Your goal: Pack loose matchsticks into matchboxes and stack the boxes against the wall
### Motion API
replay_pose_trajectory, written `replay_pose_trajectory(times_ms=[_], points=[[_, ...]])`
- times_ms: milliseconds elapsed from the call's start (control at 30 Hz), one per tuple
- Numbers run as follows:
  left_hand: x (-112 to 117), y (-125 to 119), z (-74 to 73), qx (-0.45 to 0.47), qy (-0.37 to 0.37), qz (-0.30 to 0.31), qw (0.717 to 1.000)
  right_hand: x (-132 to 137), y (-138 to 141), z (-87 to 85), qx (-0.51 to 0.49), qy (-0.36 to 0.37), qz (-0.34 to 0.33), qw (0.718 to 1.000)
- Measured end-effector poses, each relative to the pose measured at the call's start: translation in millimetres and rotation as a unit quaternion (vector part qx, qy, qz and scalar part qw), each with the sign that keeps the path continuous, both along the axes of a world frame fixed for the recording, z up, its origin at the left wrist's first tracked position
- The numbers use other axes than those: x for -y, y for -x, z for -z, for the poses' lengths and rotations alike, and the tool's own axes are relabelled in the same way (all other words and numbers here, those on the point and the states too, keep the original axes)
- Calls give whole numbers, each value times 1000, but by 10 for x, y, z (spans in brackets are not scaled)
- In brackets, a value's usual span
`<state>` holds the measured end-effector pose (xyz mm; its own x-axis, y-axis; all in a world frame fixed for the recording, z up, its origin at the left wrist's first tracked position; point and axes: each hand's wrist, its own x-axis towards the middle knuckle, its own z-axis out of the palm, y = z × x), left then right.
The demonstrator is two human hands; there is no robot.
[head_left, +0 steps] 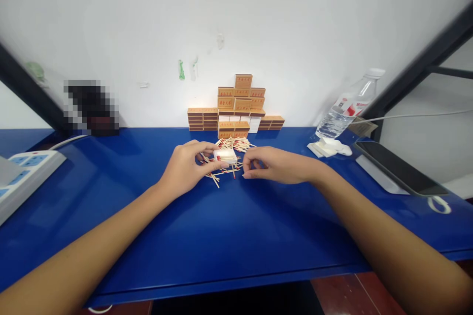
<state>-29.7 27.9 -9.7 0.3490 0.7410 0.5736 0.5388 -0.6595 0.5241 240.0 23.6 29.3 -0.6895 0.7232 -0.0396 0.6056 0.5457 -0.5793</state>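
My left hand (185,165) grips a white matchbox tray (229,153) between thumb and fingers, with a few red-tipped matches lying in it. Loose matches (242,144) are heaped behind the tray, and others are scattered under and in front of it on the blue table (221,236). Just right of the tray, my right hand (281,165) has its thumb and fingertips pinched together, low over the table. Whatever is between those fingertips is too small to make out. Directly behind the heap stand several matchboxes (233,130).
A stepped stack of matchboxes (243,93) rises against the white wall. At the right are a leaning water bottle (345,106), a white adapter (328,146) and a phone (401,170) on a stand. A power strip (33,177) lies at the left.
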Motion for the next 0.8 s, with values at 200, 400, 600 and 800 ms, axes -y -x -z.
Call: replay_pose_trajectory(times_ms=[200,400,600,800], points=[[35,-19,-5,-10,19,18,1000,3,83,-35,-140,-52,71,986],[97,-48,-51,-20,-14,38,999,59,299,81,-326,-19,147,934],[100,-57,-43,31,9,32,999,75,412,230,-340,-44,160,926],[53,-36,-19,44,19,10,999,-3,290,209,-249,-153,172,941]])
